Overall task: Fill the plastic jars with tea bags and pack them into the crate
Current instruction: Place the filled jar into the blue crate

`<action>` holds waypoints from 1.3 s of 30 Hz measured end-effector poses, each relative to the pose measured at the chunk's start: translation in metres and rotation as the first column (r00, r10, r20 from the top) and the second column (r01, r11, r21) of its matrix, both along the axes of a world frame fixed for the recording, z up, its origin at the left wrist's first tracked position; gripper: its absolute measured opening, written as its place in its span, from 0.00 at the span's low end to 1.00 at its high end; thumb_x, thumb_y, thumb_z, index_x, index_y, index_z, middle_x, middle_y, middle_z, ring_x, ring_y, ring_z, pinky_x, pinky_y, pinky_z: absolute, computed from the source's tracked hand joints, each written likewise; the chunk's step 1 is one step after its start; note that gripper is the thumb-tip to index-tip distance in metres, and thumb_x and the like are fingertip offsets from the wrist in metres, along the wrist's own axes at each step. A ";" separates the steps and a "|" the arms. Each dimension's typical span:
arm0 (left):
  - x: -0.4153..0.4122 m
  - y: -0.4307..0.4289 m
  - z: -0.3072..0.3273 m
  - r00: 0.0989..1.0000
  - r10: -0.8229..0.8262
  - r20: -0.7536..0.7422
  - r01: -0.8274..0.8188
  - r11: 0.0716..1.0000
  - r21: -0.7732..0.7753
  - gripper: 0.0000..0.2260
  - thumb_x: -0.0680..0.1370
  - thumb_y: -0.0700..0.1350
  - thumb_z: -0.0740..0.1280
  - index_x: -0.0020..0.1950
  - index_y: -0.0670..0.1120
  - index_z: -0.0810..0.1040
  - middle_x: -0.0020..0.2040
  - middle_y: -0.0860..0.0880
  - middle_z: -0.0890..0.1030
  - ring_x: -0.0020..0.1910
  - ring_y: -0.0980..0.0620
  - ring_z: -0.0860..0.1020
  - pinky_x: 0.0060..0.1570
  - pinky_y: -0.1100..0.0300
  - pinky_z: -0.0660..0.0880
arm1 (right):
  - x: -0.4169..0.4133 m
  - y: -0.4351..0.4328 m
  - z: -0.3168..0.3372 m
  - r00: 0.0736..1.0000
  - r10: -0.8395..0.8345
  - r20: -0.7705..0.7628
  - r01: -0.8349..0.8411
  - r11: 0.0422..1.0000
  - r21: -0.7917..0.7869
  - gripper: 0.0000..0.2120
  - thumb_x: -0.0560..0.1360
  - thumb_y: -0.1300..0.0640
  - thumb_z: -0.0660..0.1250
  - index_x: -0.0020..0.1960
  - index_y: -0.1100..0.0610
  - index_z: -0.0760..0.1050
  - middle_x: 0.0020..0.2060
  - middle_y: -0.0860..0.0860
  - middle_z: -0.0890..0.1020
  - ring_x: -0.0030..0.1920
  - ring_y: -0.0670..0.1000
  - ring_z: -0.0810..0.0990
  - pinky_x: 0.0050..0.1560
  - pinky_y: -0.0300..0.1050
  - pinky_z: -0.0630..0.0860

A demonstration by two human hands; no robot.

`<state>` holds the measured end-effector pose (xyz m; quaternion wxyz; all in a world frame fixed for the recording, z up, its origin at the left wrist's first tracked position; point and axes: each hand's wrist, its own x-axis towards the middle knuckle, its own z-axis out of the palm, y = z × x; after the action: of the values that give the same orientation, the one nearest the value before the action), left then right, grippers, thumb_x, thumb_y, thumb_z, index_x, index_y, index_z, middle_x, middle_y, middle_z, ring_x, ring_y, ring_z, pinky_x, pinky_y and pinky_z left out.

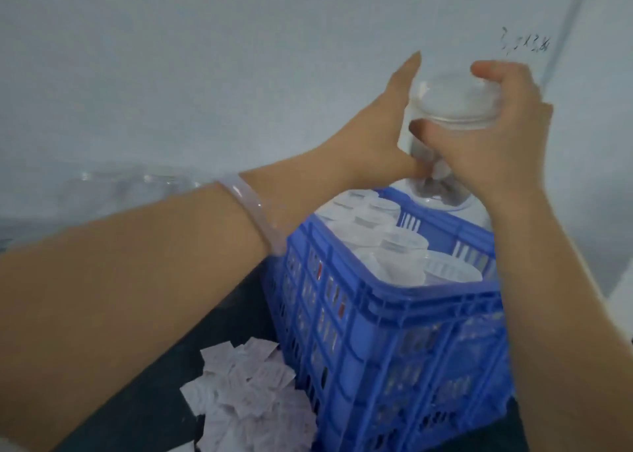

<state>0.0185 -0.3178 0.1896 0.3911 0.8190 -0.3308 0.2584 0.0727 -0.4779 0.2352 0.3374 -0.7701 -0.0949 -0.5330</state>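
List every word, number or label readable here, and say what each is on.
Wall: dark handwritten marks, perhaps digits, too blurred to read.
Tea bags: faint pink print, too small to read.
Raised jar, crate: no text visible.
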 end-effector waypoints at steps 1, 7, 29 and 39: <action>0.012 -0.006 -0.001 0.997 0.070 -0.032 -0.068 0.996 0.056 0.42 0.75 0.43 0.71 0.78 0.46 0.45 0.73 0.42 0.63 0.69 0.48 0.68 0.59 0.67 0.64 | -0.001 0.001 -0.019 0.998 -0.034 -0.052 0.035 0.999 0.007 0.35 0.57 0.40 0.73 0.63 0.42 0.69 0.59 0.48 0.72 0.61 0.52 0.67 0.52 0.31 0.62; 0.087 -0.028 -0.045 0.848 0.484 -0.217 -0.246 0.721 0.648 0.21 0.82 0.46 0.55 0.75 0.41 0.61 0.77 0.42 0.56 0.74 0.41 0.60 0.70 0.48 0.61 | 0.061 -0.010 -0.073 0.824 -0.241 -0.513 0.131 0.961 -0.241 0.35 0.65 0.47 0.74 0.69 0.53 0.68 0.63 0.61 0.69 0.65 0.61 0.64 0.52 0.48 0.64; 0.143 -0.071 -0.045 0.863 0.488 -0.135 -0.142 0.489 0.860 0.20 0.82 0.49 0.52 0.73 0.49 0.66 0.73 0.51 0.67 0.71 0.46 0.66 0.67 0.50 0.64 | 0.101 -0.039 -0.120 0.301 0.209 -0.930 -0.122 0.976 0.180 0.07 0.76 0.62 0.62 0.53 0.59 0.77 0.51 0.58 0.78 0.52 0.56 0.77 0.62 0.54 0.72; 0.153 -0.077 -0.067 0.822 0.538 -0.187 -0.153 0.524 0.838 0.23 0.82 0.54 0.53 0.75 0.49 0.62 0.74 0.47 0.65 0.72 0.43 0.64 0.68 0.48 0.61 | 0.105 -0.033 -0.114 0.497 -0.168 -0.851 -0.090 0.966 -0.243 0.15 0.76 0.59 0.66 0.63 0.60 0.77 0.61 0.57 0.77 0.61 0.58 0.75 0.64 0.54 0.72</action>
<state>0.1717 -0.3944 0.1227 -0.0129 0.9895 -0.1417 -0.0262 0.1781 -0.5114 0.1211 0.2250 -0.9715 0.0366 -0.0658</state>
